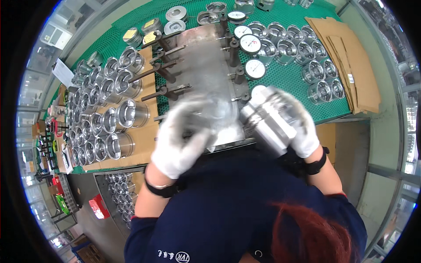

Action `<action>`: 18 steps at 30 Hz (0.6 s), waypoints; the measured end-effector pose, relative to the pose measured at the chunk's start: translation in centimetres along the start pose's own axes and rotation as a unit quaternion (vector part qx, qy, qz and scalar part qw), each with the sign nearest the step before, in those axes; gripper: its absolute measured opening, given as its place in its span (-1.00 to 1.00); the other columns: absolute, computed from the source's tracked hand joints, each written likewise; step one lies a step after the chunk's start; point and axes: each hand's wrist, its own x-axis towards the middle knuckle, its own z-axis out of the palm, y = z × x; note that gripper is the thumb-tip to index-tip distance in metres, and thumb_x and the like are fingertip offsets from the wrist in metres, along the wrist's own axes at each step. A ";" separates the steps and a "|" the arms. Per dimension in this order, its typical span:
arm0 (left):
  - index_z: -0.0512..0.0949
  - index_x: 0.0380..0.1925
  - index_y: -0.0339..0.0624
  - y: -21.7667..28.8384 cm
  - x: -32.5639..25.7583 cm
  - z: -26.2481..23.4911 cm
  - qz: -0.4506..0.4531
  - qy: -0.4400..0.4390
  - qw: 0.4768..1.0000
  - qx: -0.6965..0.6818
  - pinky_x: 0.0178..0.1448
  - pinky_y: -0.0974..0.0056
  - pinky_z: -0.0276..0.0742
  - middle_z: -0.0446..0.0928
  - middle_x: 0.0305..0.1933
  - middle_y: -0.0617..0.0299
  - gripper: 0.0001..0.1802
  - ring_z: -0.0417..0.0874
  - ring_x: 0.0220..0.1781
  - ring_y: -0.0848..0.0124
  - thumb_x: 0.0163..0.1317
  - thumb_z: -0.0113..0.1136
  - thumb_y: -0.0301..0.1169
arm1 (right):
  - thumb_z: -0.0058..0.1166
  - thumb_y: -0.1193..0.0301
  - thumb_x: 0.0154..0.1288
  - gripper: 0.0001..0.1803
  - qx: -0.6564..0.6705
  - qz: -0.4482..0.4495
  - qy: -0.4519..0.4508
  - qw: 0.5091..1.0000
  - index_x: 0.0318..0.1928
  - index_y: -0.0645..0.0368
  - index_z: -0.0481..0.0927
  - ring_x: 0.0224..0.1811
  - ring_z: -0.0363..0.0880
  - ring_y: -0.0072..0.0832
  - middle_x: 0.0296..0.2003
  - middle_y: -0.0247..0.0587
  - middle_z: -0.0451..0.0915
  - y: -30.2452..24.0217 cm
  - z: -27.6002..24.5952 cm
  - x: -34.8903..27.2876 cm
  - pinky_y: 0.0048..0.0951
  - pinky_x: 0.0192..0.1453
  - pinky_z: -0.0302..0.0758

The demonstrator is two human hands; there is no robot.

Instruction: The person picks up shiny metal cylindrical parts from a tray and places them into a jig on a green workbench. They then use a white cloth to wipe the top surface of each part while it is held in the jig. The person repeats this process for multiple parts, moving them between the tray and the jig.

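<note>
My right hand (302,127), in a white glove, grips a shiny metal piston (274,129) at the right front corner of the steel plate (204,57). The piston is tilted and somewhat blurred. Above the plate's left front part is my left hand (177,136), also gloved and smeared by motion. Its thumb stands apart from the curved fingers, and I make out nothing held between them. A pale round blur lies on or over the plate beside those fingers; I cannot tell whether it is a part or a reflection.
Dial gauges (255,69) on posts line the plate's right side; clamp-like rods (164,92) line its left. Many pistons (118,144) stand on cardboard at left, more (287,50) on the green mat (280,83) at right. Flat cardboard (364,87) lies at the right edge.
</note>
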 end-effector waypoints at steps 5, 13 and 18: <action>0.37 0.34 -0.37 -6.1 -5.3 -10.6 -0.103 0.237 0.830 0.495 0.41 0.00 0.43 0.48 0.30 -0.26 -0.29 0.54 0.30 -0.13 0.24 0.33 -0.28 | -0.15 0.44 0.44 -0.56 -0.001 0.178 0.201 0.963 0.25 0.34 0.45 -0.12 0.74 -0.25 0.02 0.07 0.66 2.9 -8.7 1.7 -0.22 -0.02 0.70; 0.67 -0.18 -0.30 -11.0 -11.7 -15.3 -0.349 0.206 0.652 0.641 0.05 -0.06 0.61 0.71 -0.21 -0.15 -0.51 0.70 -0.07 -0.13 0.18 0.38 -0.04 | -0.11 0.27 0.48 -0.69 0.178 0.430 0.182 0.867 0.01 0.23 0.53 -0.35 0.70 -0.21 -0.30 0.00 0.68 18.7 -16.1 9.6 -0.22 -0.22 0.63; 0.69 -0.22 -0.28 -11.2 -12.2 -16.0 -0.332 0.235 0.666 0.626 0.02 -0.09 0.61 0.70 -0.25 -0.17 -0.53 0.72 -0.16 -0.16 0.26 0.32 -0.01 | -0.04 0.08 0.48 -0.55 0.180 0.349 0.252 0.884 0.05 0.24 0.51 -0.26 0.75 -0.11 -0.21 0.10 0.70 16.5 -12.6 9.2 -0.11 -0.08 0.67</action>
